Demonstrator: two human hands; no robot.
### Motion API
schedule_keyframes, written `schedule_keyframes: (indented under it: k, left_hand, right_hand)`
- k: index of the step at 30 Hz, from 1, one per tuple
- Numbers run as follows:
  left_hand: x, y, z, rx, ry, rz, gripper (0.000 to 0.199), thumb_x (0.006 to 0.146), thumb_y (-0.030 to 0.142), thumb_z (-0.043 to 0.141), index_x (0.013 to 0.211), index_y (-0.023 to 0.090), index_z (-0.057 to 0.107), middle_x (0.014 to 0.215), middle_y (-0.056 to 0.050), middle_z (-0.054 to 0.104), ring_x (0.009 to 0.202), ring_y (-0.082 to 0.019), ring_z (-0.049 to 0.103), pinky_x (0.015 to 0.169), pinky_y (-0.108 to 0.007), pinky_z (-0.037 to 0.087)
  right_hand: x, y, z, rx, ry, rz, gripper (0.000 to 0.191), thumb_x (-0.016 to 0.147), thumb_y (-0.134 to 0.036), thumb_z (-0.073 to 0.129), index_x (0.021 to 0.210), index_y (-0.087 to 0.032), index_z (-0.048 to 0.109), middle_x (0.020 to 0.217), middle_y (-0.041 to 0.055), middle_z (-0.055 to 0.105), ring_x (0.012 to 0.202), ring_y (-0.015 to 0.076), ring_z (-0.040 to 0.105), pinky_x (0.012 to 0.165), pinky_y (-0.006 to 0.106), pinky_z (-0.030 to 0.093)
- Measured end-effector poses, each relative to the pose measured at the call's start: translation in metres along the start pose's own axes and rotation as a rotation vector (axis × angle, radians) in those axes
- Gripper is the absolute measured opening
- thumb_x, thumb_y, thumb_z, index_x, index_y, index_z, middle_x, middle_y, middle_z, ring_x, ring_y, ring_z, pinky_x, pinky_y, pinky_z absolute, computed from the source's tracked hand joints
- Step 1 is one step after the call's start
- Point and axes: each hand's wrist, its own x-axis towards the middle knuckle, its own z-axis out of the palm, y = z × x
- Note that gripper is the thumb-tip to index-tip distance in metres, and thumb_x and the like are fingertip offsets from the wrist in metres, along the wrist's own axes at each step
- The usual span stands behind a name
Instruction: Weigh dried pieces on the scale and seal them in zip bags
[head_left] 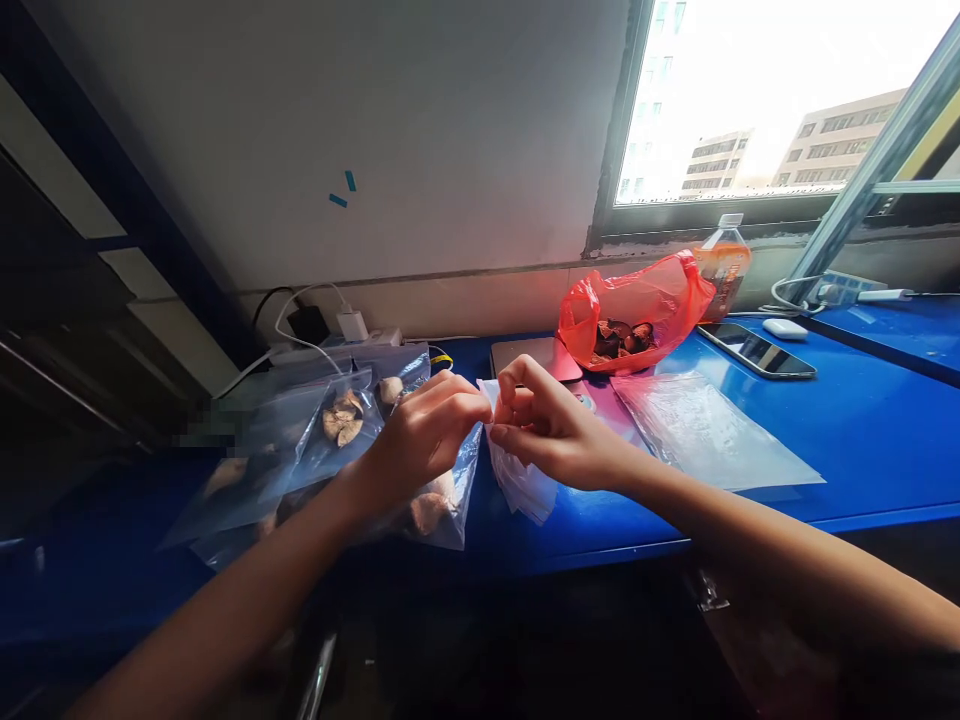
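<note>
My left hand (427, 430) and my right hand (544, 425) meet near the middle of the view, both with fingers pinched. Between their fingertips they grip the top of a small whitish plastic bag (521, 485), which hangs below my right hand over the table. Left of it lie clear bags (300, 480) holding pale brown dried pieces (343, 417); my left hand is above them. Behind my right hand stands an open red plastic bag (667, 300) with dark brown pieces (622, 340) inside. A stack of flat clear bags (720, 430) lies to the right.
The blue table (885, 430) also bears a phone (757, 350), a white earphone case (784, 328), a bottle (726, 265) and a flat laptop-like object (525, 357). A white charger (351, 324) and cables sit at the back left, by the wall.
</note>
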Motion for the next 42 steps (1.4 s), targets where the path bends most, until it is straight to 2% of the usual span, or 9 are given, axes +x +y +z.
schedule_keyframes:
  k: [6, 11, 18, 24, 33, 38, 42]
  left_hand:
    - [-0.001, 0.001, 0.002, -0.059, -0.019, 0.011, 0.015, 0.094, 0.008, 0.050, 0.097, 0.023, 0.053, 0.084, -0.001, 0.060, 0.076, -0.015, 0.055, 0.070, -0.029, 0.048]
    - [-0.002, 0.003, 0.002, -0.129, -0.025, -0.021, 0.016, 0.093, 0.006, 0.050, 0.093, 0.021, 0.053, 0.081, -0.001, 0.060, 0.076, -0.014, 0.058, 0.070, -0.027, 0.048]
    - [-0.006, 0.002, 0.003, -0.124, -0.017, -0.050, 0.014, 0.093, 0.007, 0.053, 0.094, 0.020, 0.055, 0.083, -0.001, 0.063, 0.076, -0.012, 0.061, 0.070, -0.025, 0.049]
    - [-0.008, -0.001, 0.004, -0.095, 0.005, -0.034, 0.012, 0.093, 0.007, 0.055, 0.092, 0.019, 0.055, 0.080, 0.001, 0.062, 0.070, -0.011, 0.059, 0.066, -0.023, 0.047]
    - [-0.003, 0.001, 0.002, -0.085, -0.059, -0.026, 0.011, 0.095, 0.009, 0.051, 0.092, 0.018, 0.056, 0.080, -0.001, 0.064, 0.071, -0.012, 0.062, 0.068, -0.025, 0.050]
    - [0.004, 0.004, -0.002, -0.108, -0.126, 0.008, 0.007, 0.093, 0.012, 0.056, 0.097, 0.016, 0.059, 0.091, -0.006, 0.067, 0.085, -0.017, 0.063, 0.078, -0.030, 0.052]
    - [0.005, 0.005, 0.000, -0.039, -0.124, 0.046, 0.011, 0.094, 0.009, 0.052, 0.093, 0.016, 0.059, 0.086, -0.004, 0.067, 0.079, -0.016, 0.060, 0.073, -0.029, 0.052]
  right_hand:
    - [0.000, 0.001, 0.003, -0.108, 0.071, 0.028, 0.022, 0.081, -0.019, 0.055, 0.087, -0.022, 0.034, 0.070, -0.0070, 0.046, 0.057, 0.0067, 0.041, 0.049, 0.018, 0.031]
    - [-0.002, 0.005, 0.008, -0.276, 0.205, -0.051, 0.022, 0.078, -0.012, 0.053, 0.087, -0.022, 0.036, 0.076, -0.0051, 0.051, 0.059, 0.0070, 0.045, 0.051, 0.019, 0.033]
    - [-0.003, 0.004, 0.005, -0.295, 0.125, -0.090, 0.024, 0.080, -0.016, 0.057, 0.090, -0.021, 0.036, 0.079, -0.0034, 0.048, 0.065, 0.0085, 0.046, 0.055, 0.021, 0.038]
    - [-0.002, 0.004, -0.003, -0.240, 0.023, -0.060, 0.027, 0.085, -0.020, 0.057, 0.094, -0.022, 0.031, 0.080, -0.0038, 0.048, 0.062, 0.0073, 0.043, 0.054, 0.022, 0.034]
    - [0.000, 0.002, -0.008, -0.272, 0.040, -0.063, 0.023, 0.081, -0.010, 0.050, 0.091, -0.022, 0.032, 0.075, -0.0048, 0.049, 0.059, 0.0067, 0.041, 0.054, 0.022, 0.033]
    - [0.001, 0.004, -0.011, -0.315, 0.058, -0.075, 0.026, 0.075, -0.007, 0.050, 0.088, -0.022, 0.032, 0.073, -0.0050, 0.052, 0.058, 0.0073, 0.042, 0.055, 0.022, 0.034]
    - [-0.002, 0.006, -0.006, -0.426, 0.075, -0.088, 0.024, 0.078, -0.009, 0.049, 0.090, -0.022, 0.033, 0.075, -0.0033, 0.053, 0.060, 0.0090, 0.046, 0.055, 0.022, 0.035]
